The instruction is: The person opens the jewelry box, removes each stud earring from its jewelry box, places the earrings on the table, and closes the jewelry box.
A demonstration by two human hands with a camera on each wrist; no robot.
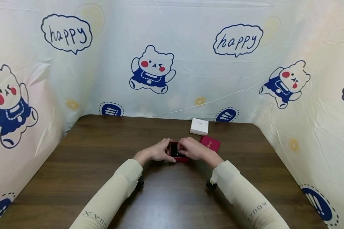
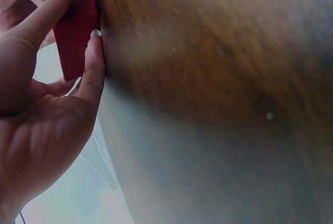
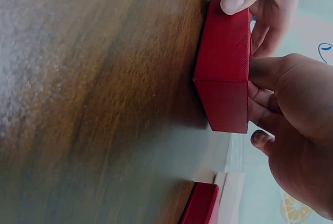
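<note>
On the table stands a small red jewelry box [image 1: 182, 160] with a black insert [image 1: 175, 147], its top off. A tiny silver piece of jewelry [image 1: 177, 154] glints on the insert; its exact kind is too small to tell. My left hand [image 1: 160, 150] grips the box at its left end, with the thumb on the near wall, as the left wrist view also shows against the red wall [image 2: 77, 31]. My right hand [image 1: 192, 148] reaches over the box from the right, fingers bent down at the insert. Its fingertips are hidden behind the box wall [image 3: 223, 47] in the right wrist view.
A red lid [image 1: 210, 143] with lettering lies just right of the box, close to my right wrist. Behind it sits a white box [image 1: 199, 126]. A printed curtain [image 1: 189, 73] hangs along the back and sides of the brown table [image 1: 103, 136].
</note>
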